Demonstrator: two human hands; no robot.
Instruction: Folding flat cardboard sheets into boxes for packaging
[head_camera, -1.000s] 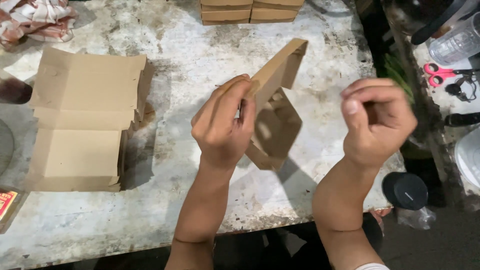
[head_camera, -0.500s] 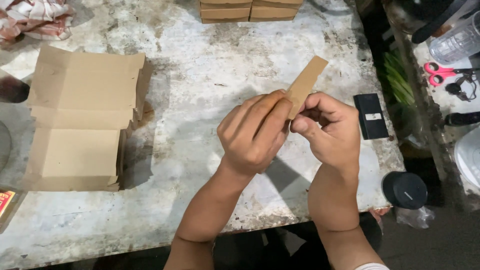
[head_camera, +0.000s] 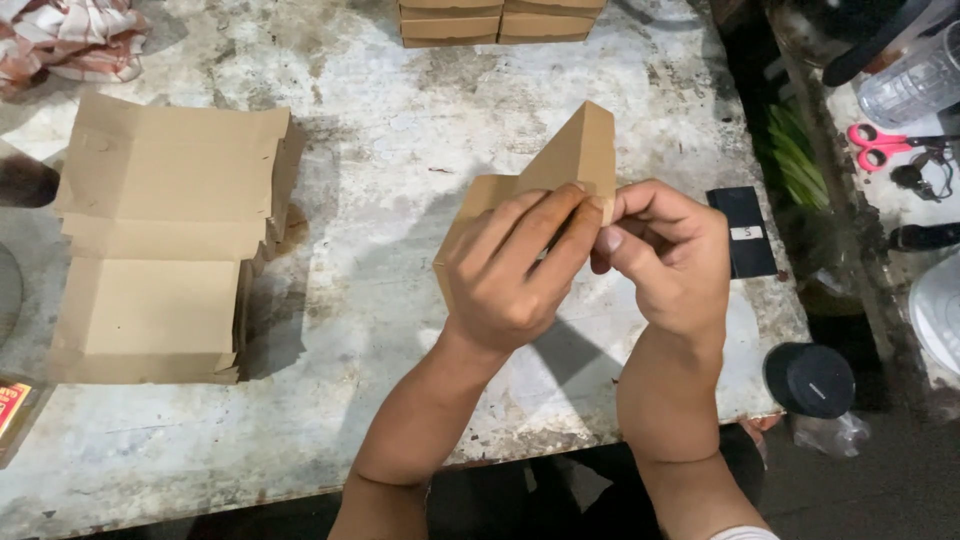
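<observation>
I hold a brown cardboard box blank (head_camera: 570, 160) above the middle of a worn grey table (head_camera: 400, 120). My left hand (head_camera: 515, 270) wraps over its lower part, fingers spread across the front. My right hand (head_camera: 665, 255) pinches the right edge between thumb and fingers. One flap points up at an angle. The lower part of the blank is hidden behind my left hand.
A stack of flat cardboard blanks (head_camera: 165, 235) lies at the left. Folded boxes (head_camera: 500, 20) sit at the far edge, a checked cloth (head_camera: 65, 40) at the far left. A small black card (head_camera: 745, 230) lies at the table's right edge. Pink scissors (head_camera: 885, 145) and a black lid (head_camera: 810, 380) lie right.
My right hand came in from the right and took hold of the cardboard. The blank went from an open, spread shape to a folded one, and its flap now stands wider.
</observation>
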